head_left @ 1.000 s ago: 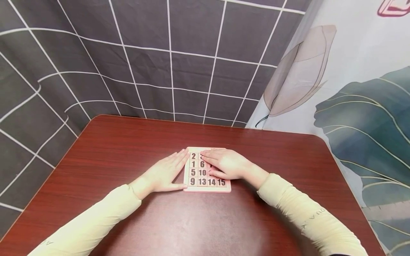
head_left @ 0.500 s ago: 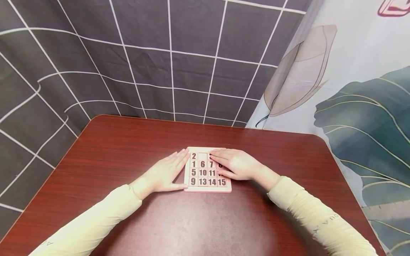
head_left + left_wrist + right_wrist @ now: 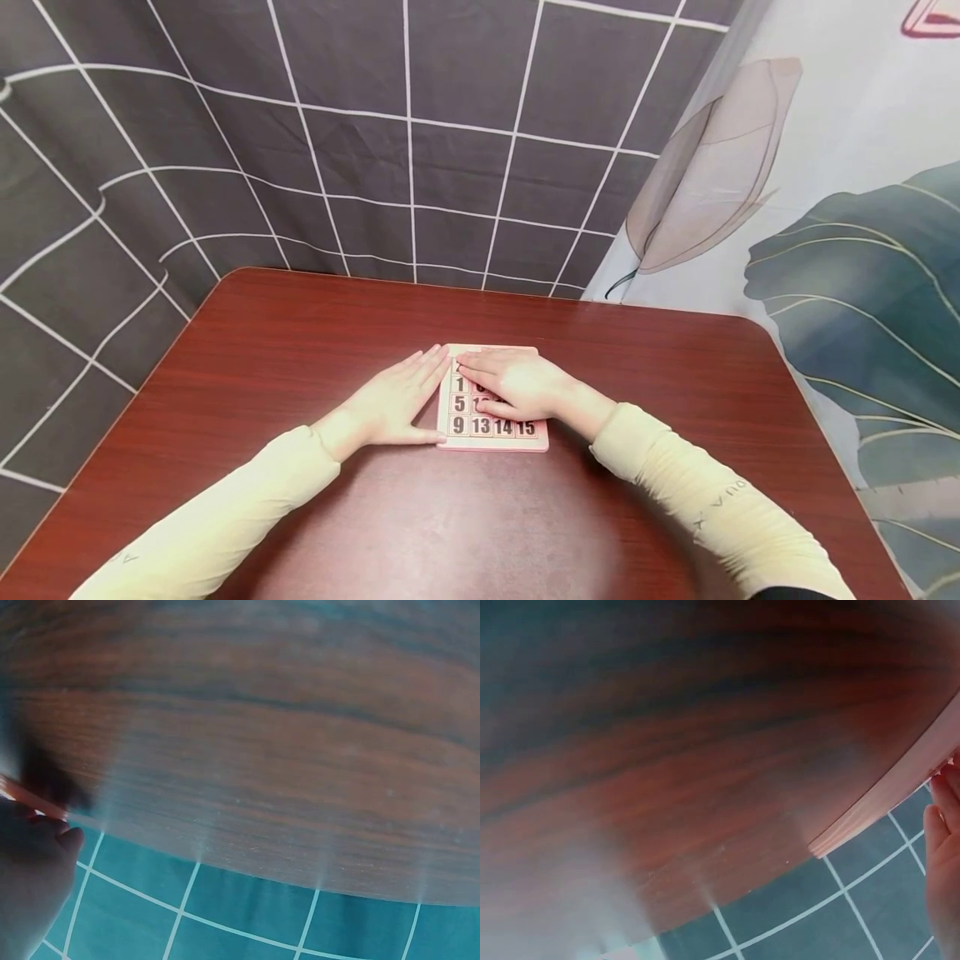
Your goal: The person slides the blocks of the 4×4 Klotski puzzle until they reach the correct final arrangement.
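A sliding number puzzle [image 3: 495,445] with a pale frame and a pink lower edge lies flat on the table. My left hand [image 3: 390,402] rests at its left side, fingertips near the upper left corner and thumb at the lower left one. Over the upper rows lies my right hand [image 3: 521,383], fingers extended toward the 2 tile and hiding most tiles there. Tiles 1, 5, 9, 13, 14 and 15 show. In the right wrist view the puzzle's side [image 3: 889,784] runs beneath the fingers [image 3: 945,817]. The left wrist view catches part of the left hand [image 3: 30,877].
The reddish-brown wooden table [image 3: 337,308] has rounded far corners. Behind it hangs a dark grey curtain [image 3: 367,158] with white grid lines. A pale curtain with leaf prints [image 3: 885,242] hangs along the right.
My right hand slid right along the top row, baring a gap beside the 2, then moved back left over it. A 3 tile shifted right earlier. My left hand keeps its place.
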Action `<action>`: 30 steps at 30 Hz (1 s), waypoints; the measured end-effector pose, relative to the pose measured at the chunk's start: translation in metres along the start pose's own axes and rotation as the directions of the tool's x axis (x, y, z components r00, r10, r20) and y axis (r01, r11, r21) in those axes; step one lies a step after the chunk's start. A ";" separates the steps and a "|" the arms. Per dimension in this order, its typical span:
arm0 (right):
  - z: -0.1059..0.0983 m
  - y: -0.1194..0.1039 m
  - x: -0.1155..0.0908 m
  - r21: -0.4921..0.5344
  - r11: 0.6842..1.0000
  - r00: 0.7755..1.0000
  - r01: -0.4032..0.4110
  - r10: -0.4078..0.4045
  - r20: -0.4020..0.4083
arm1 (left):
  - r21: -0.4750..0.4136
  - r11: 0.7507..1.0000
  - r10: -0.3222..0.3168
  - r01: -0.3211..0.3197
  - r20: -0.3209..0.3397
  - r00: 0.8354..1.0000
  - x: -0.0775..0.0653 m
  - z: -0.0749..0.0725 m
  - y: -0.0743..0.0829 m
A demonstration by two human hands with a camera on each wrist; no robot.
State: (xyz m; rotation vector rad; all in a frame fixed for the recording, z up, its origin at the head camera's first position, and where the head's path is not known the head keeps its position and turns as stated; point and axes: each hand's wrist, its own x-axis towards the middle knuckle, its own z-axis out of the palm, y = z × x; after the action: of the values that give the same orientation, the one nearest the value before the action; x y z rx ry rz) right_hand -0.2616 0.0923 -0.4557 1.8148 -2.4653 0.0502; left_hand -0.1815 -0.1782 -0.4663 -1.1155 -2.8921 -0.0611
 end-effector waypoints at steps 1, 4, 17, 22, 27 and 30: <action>0.000 0.000 -0.001 0.001 1.000 1.000 -0.002 0.002 0.002 | 0.000 1.000 0.001 -0.001 0.002 1.000 0.001 0.000 0.000; -0.002 0.002 -0.006 0.011 1.000 1.000 -0.007 0.007 -0.003 | 0.005 1.000 0.000 0.000 0.012 1.000 0.001 0.000 0.000; 0.001 0.008 -0.022 0.000 1.000 0.999 0.007 -0.007 -0.046 | -0.003 1.000 -0.010 0.010 0.036 0.999 0.002 0.000 -0.002; 0.001 -0.002 -0.020 -0.006 0.996 0.992 0.087 -0.087 -0.095 | 0.010 1.000 0.000 -0.001 0.024 1.000 0.002 0.003 -0.003; 0.001 -0.013 -0.016 -0.018 0.992 0.989 0.125 -0.126 -0.082 | 0.015 1.000 0.006 -0.007 0.016 1.000 0.003 0.004 -0.003; 0.000 -0.016 -0.015 -0.024 0.993 0.992 0.114 -0.115 -0.047 | 0.009 1.000 0.010 -0.010 0.007 1.000 0.002 0.004 -0.003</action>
State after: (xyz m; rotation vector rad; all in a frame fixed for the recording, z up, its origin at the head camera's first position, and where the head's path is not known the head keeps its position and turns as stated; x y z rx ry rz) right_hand -0.2418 0.1013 -0.4577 1.9186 -2.3161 0.0597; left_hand -0.1848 -0.1785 -0.4704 -1.1304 -2.8902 -0.0431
